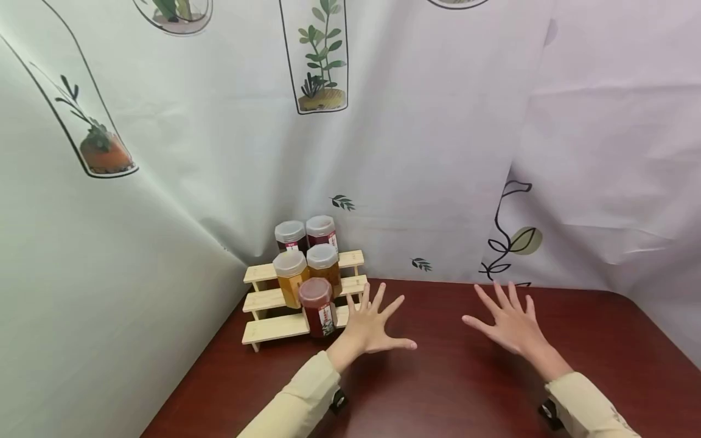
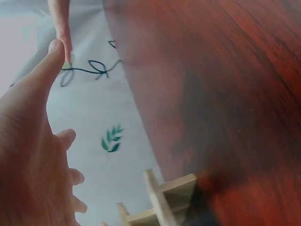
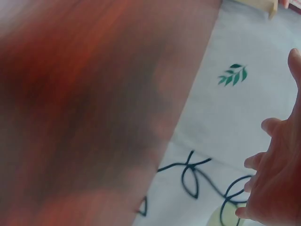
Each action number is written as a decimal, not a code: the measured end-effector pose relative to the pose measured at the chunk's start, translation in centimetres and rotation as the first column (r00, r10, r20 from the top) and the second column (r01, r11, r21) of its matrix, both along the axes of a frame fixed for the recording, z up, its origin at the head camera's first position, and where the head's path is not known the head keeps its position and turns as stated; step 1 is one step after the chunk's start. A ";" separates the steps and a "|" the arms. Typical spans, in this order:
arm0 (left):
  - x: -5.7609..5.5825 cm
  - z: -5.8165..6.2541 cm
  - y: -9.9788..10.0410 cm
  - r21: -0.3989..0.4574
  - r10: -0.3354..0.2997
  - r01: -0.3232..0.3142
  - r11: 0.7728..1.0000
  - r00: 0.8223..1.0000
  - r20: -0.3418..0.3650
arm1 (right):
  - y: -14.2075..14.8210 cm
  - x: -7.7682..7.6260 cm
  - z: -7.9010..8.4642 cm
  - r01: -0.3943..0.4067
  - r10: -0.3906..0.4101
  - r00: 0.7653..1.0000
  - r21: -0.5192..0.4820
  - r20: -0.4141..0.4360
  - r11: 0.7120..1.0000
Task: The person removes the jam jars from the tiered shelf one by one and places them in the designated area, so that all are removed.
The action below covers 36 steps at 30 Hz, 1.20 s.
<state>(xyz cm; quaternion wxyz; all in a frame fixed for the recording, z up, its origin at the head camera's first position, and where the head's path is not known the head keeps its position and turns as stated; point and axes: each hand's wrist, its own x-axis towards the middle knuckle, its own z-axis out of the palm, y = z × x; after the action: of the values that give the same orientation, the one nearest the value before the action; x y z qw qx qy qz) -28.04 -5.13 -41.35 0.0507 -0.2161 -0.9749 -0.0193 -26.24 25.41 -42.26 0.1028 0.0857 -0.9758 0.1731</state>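
Observation:
With fingers spread, my left hand (image 1: 368, 327) hovers above the table just right of a tiered wooden rack (image 1: 276, 328). Farther right, my right hand (image 1: 512, 325) is also spread in the air and holds nothing. On the rack stand several lidded jars: a dark red jar (image 1: 318, 310) on the lowest step, an amber jar (image 1: 291, 280) and a brown-amber jar (image 1: 325, 267) on the middle one. A dark jar (image 1: 291, 234) and a purple-red jar (image 1: 321, 230) stand on the top step. In the left wrist view, the rack's end (image 2: 162, 202) shows beyond the left hand.
A dark reddish-brown table (image 1: 438, 377) lies beneath both hands. Pale cloth (image 1: 427, 152) printed with plants hangs behind the table, and another stretch of it (image 1: 82, 292) rises along the left side, close to the rack.

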 end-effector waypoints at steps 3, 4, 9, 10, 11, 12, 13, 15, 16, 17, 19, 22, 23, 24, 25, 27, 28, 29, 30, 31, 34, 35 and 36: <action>0.8 0.8 -0.3 -0.001 -0.025 0.025 1.000 0.999 -0.048 | -1.2 -0.5 0.5 -0.006 0.006 1.000 0.011 -0.015 1.000; 1.1 1.1 -0.5 -0.011 -0.032 0.031 0.999 0.997 -0.072 | -1.7 -0.7 0.7 -0.009 0.009 1.000 0.013 -0.018 1.000; 2.4 3.0 -1.6 -0.052 -0.074 0.065 0.997 0.979 -0.192 | -4.0 -1.8 2.0 -0.038 0.038 0.999 0.008 0.001 0.999; 2.6 3.3 -2.0 -0.046 -0.084 0.076 0.996 0.973 -0.216 | -4.4 -2.0 2.2 -0.045 0.045 0.999 0.000 0.010 0.999; 2.8 3.7 -2.4 -0.031 -0.092 0.088 0.996 0.969 -0.231 | -4.8 -2.3 2.5 -0.053 0.053 0.998 -0.010 0.020 0.999; 3.0 4.1 -2.8 -0.015 -0.099 0.099 0.995 0.963 -0.251 | -5.3 -2.4 2.7 -0.061 0.061 0.998 -0.020 0.030 0.998; 3.1 4.5 -3.4 0.006 -0.107 0.113 0.994 0.957 -0.271 | -5.8 -2.7 2.9 -0.072 0.073 0.997 -0.035 0.038 0.997; 3.2 5.2 -4.9 0.060 -0.107 0.132 0.989 0.942 -0.318 | -6.8 -3.1 3.2 -0.092 0.096 0.994 -0.064 0.054 0.994; 3.2 5.6 -5.7 0.088 -0.102 0.140 0.986 0.934 -0.343 | -7.3 -3.4 3.3 -0.101 0.105 0.993 -0.076 0.059 0.992; 3.2 6.0 -6.7 0.116 -0.094 0.146 0.982 0.925 -0.367 | -7.8 -3.6 3.5 -0.110 0.115 0.991 -0.089 0.064 0.990; 3.1 6.6 -8.8 0.169 -0.074 0.158 0.973 0.904 -0.422 | -8.9 -4.1 3.9 -0.125 0.133 0.989 -0.113 0.070 0.986; 2.9 7.3 -12.0 0.232 -0.043 0.167 0.958 0.887 -0.461 | -10.3 -4.9 4.6 -0.145 0.165 0.981 -0.178 0.101 0.973; 2.8 7.4 -13.0 0.248 -0.035 0.165 0.955 0.889 -0.457 | -10.8 -5.2 5.0 -0.148 0.172 0.979 -0.202 0.109 0.968; 2.7 7.5 -14.0 0.261 -0.022 0.157 0.952 0.890 -0.455 | -11.4 -5.5 5.3 -0.151 0.180 0.977 -0.229 0.113 0.962; 2.7 7.6 -15.0 0.284 -0.005 0.146 0.948 0.897 -0.442 | -11.9 -5.8 5.6 -0.154 0.190 0.974 -0.254 0.121 0.955; 2.5 7.5 -17.0 0.320 0.027 0.123 0.939 0.905 -0.425 | -13.1 -6.4 6.1 -0.160 0.203 0.971 -0.296 0.123 0.942; 2.4 7.3 -18.0 0.351 0.049 0.108 0.930 0.910 -0.411 | -13.7 -6.8 6.3 -0.162 0.206 0.971 -0.305 0.119 0.939; 2.3 7.0 -18.9 0.393 0.076 0.090 0.915 0.919 -0.388 | -14.3 -7.1 6.4 -0.169 0.212 0.971 -0.310 0.112 0.936; 2.1 6.7 -19.9 0.439 0.106 0.072 0.895 0.924 -0.367 | -14.8 -7.5 6.5 -0.178 0.221 0.969 -0.317 0.106 0.932; 2.0 6.2 -20.8 0.491 0.135 0.051 0.870 0.932 -0.337 | -15.2 -7.8 6.6 -0.187 0.232 0.967 -0.324 0.106 0.927; 1.6 4.4 -23.0 0.621 0.233 -0.045 0.782 0.946 -0.225 | -16.2 -8.4 6.8 -0.200 0.252 0.962 -0.366 0.101 0.909; 1.5 3.7 -23.5 0.653 0.264 -0.086 0.752 0.948 -0.179 | -16.5 -8.6 7.0 -0.204 0.262 0.960 -0.391 0.101 0.898; 1.4 2.9 -24.0 0.674 0.292 -0.127 0.728 0.947 -0.137 | -16.8 -8.7 7.1 -0.207 0.274 0.956 -0.423 0.102 0.882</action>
<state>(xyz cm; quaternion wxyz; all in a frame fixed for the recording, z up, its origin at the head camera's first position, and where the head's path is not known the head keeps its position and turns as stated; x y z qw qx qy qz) -26.67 -29.15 -38.46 0.2393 -0.0730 -0.9106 -0.3289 -34.97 8.63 -35.17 0.0182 0.1690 -0.9049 0.3902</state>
